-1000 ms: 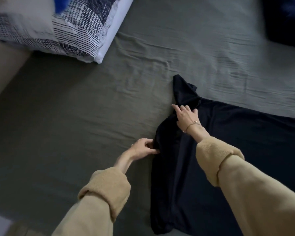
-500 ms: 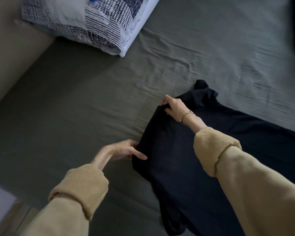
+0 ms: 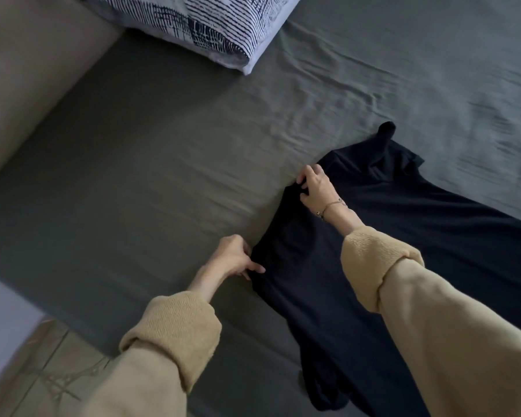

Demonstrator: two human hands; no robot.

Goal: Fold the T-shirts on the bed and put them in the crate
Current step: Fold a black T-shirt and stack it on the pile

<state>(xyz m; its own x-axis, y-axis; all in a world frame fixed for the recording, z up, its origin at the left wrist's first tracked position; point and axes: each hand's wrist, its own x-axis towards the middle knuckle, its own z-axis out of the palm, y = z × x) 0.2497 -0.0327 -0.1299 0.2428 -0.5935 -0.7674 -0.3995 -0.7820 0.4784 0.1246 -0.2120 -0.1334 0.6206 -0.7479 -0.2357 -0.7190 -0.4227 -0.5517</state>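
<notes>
Fingers curled tight on both sides: left hand pinches the near edge of the black T-shirt, right hand grips the same edge further up. T-shirt lies spread on the green bed sheet, below the striped pillow.

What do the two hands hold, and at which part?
Both the left hand and the right hand pinch the black T-shirt along its left edge.
</notes>
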